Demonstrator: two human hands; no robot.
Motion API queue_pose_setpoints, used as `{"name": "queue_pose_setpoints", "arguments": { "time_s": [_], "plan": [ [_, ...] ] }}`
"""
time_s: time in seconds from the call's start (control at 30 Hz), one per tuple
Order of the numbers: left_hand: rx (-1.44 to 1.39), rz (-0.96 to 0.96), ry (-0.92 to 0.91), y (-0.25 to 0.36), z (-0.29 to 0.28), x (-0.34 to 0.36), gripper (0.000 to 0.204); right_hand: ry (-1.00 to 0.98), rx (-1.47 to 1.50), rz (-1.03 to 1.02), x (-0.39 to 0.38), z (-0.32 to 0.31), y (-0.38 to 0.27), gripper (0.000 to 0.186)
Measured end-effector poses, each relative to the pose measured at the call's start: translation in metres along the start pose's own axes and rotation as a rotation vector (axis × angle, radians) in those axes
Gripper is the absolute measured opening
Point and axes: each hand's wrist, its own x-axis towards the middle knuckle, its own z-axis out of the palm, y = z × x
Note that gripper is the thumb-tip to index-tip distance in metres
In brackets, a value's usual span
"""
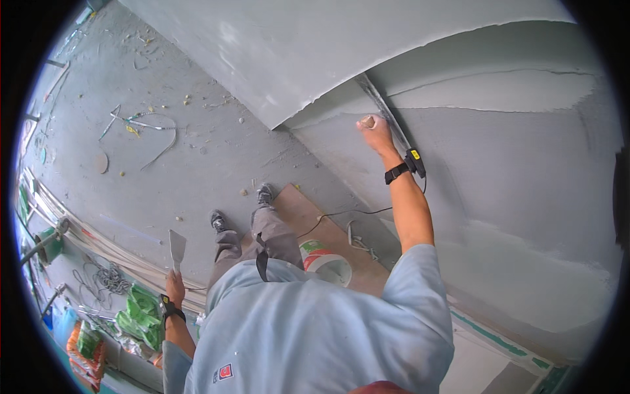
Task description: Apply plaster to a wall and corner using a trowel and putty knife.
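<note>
Right hand (376, 136) grasps the wooden grip of a long trowel (386, 110), blade set at the wall (499, 171), near the rough-edged pale coat (505, 92); whether the full edge touches cannot be told. Left hand (175, 287) grips a scraper (178, 247), held low and well apart from the wall, blade pointing away from the body. Main risk, as judged: uneven pressure or a tipped blade angle would gouge or ridge the coat, since one outstretched arm alone bears on the trowel. Second: the black cable (357, 211) crosses between the right forearm and the legs; a wide swing could draw it tight or snag it on the bucket (335, 268). Third: footing. The bucket sits just beside the legs and one shoe (264, 193) is at the edge of the brown board (293, 205); a sideways step without looking could knock the bucket or cause a stumble.
</note>
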Motion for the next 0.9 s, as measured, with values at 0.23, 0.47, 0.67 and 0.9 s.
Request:
{"name": "queue_pose_setpoints", "arguments": {
  "time_s": [0.23,0.47,0.67,0.9],
  "plan": [
    [-0.153,0.214,0.147,-0.009,0.037,0.037,0.028,0.072,0.071,-0.051,-0.023,-0.084,-0.042,0.029],
    [-0.25,0.252,0.059,0.014,0.042,0.051,0.027,0.078,0.068,-0.092,-0.052,-0.166,-0.081,0.025],
    [-0.135,0.27,0.001,0.026,0.048,0.061,0.03,0.11,0.045,-0.078,-0.075,-0.228,-0.116,0.027],
    [-0.147,0.275,-0.064,0.036,0.062,0.074,0.032,0.138,-0.031,-0.054,-0.095,-0.296,-0.134,0.03]
  ]
}}
